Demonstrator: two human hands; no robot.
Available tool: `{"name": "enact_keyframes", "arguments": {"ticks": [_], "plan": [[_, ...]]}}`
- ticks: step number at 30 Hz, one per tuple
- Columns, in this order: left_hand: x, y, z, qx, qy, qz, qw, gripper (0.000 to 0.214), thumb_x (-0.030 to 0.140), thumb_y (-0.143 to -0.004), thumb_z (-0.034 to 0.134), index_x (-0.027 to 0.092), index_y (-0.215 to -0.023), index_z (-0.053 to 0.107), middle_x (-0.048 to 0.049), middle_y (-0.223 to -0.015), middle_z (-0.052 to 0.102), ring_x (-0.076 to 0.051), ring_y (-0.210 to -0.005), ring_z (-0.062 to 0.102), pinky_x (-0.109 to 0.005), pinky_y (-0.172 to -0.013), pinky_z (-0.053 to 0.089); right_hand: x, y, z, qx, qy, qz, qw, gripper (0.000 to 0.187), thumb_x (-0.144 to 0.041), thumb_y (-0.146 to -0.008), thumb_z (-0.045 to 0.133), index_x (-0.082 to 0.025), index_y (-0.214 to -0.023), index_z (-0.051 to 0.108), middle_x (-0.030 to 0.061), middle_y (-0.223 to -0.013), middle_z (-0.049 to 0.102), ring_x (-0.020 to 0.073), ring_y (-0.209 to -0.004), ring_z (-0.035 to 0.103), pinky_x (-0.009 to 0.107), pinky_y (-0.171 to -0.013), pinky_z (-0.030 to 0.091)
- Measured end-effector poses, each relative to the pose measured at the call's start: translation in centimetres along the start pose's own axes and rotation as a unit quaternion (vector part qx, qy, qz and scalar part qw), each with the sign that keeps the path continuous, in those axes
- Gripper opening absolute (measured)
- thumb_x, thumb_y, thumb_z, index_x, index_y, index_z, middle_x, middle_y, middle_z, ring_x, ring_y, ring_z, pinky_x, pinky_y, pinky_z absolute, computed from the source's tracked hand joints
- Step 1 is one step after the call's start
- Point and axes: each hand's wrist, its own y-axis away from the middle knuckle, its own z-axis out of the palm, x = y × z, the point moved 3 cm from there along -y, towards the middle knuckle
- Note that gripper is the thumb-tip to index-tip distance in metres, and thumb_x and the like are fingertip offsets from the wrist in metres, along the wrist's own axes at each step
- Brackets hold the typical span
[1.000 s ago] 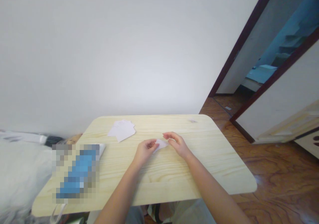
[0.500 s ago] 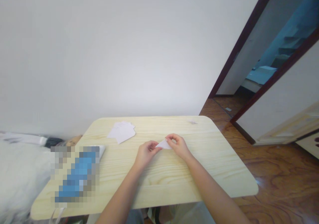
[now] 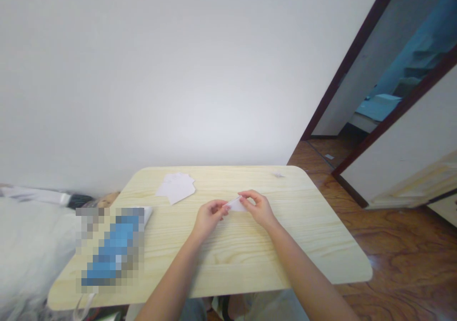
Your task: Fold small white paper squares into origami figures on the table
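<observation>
Right of the far-left paper sheets, the left hand pinches the left end of the small white paper over mid-table, the right hand grips its far-right edge, and aligned edges under light, even pressure appear advisable.

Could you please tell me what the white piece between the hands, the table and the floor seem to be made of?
White piece: probably paper, matt; it looks thin and straight-edged.
Table: wood or wood-look laminate, pale and smooth; fine grain lines show.
Floor: wood or wood-look covering, brown, somewhat glossy; dark grain and a bright patch show.
</observation>
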Motion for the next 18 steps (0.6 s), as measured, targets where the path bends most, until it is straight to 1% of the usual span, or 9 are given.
{"name": "enact_keyframes", "arguments": {"ticks": [2, 4, 9, 18], "plan": [[-0.11, -0.03, -0.01, 0.002, -0.005, 0.007, 1.0, 0.03, 0.035, -0.06, 0.068, 0.013, -0.079, 0.065, -0.0005, -0.056, 0.061, -0.01, -0.048, 0.052, -0.02, -0.047, 0.041, 0.09, 0.01, 0.0, 0.001, -0.002, 0.001, 1.0, 0.018, -0.031, -0.073, 0.059, -0.017, -0.083, 0.064, 0.0046, -0.078, 0.063, 0.0162, -0.076, 0.058, 0.03, -0.073, 0.046], [-0.27, -0.08, -0.04, 0.009, -0.013, 0.012, 1.0, 0.03, 0.035, -0.059, 0.068, 0.013, -0.078, 0.065, -0.001, -0.056, 0.061, -0.01, -0.048, 0.052, -0.02, -0.047, 0.041, 0.31, 0.04, 0.05, 0.0, -0.006, 0.006, 1.0, 0.017, -0.031, -0.073, 0.06, -0.017, -0.081, 0.063, 0.0041, -0.077, 0.062, 0.016, -0.075, 0.058, 0.03, -0.072, 0.047], [-0.69, -0.2, -0.23, 0.027, -0.031, 0.02, 0.999, 0.028, 0.04, -0.065, 0.063, 0.013, -0.075, 0.065, -0.0019, -0.057, 0.061, -0.011, -0.049, 0.053, -0.021, -0.047, 0.042, 0.8, 0.09, 0.3, -0.013, -0.024, 0.02, 0.999, 0.017, -0.032, -0.073, 0.059, -0.017, -0.081, 0.062, 0.0035, -0.077, 0.061, 0.0153, -0.073, 0.057, 0.028, -0.066, 0.047], [-0.6, -0.09, -0.3, 0.041, -0.058, 0.043, 0.997, 0.027, 0.04, -0.068, 0.061, 0.014, -0.075, 0.064, -0.002, -0.058, 0.061, -0.012, -0.052, 0.055, -0.021, -0.049, 0.042, 0.53, 0.1, 0.16, -0.018, -0.026, 0.021, 0.999, 0.016, -0.032, -0.072, 0.061, -0.017, -0.079, 0.061, 0.0038, -0.077, 0.062, 0.0154, -0.074, 0.058, 0.029, -0.068, 0.047]]}}
